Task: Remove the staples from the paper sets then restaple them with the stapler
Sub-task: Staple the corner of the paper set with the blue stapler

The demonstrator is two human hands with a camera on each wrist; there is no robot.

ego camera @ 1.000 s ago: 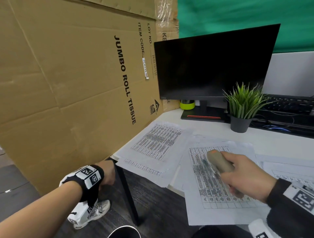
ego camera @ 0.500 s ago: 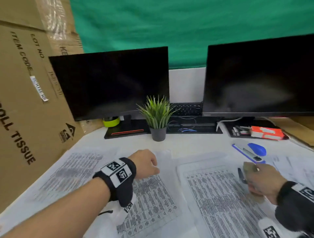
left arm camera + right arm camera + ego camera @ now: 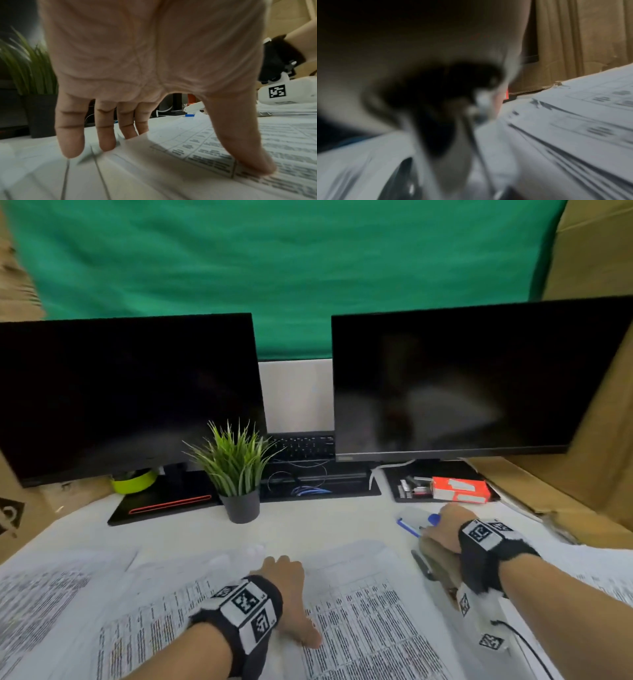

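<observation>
Left hand [image 3: 286,597] is palm down, forearm extended forward, wrist wearing a black band with white marker tiles. In the left wrist view its fingers [image 3: 70,135] are extended and slightly spread, tips down on the surface beneath, thumb splayed to the side and also in contact. Right hand [image 3: 443,534] is forward and to the right of the left, knuckles up, fingers curled downward around an object beneath the palm; banded likewise. The right wrist view is too blurred to confirm finger placement.

Even, soft light is falling across the desk, perhaps from overhead. The head view is bending at its edges and smearing the papers [image 3: 363,611]. The right wrist view is blurring heavily; the left hand [image 3: 150,56] is looming large, shading the sheets beneath.
</observation>
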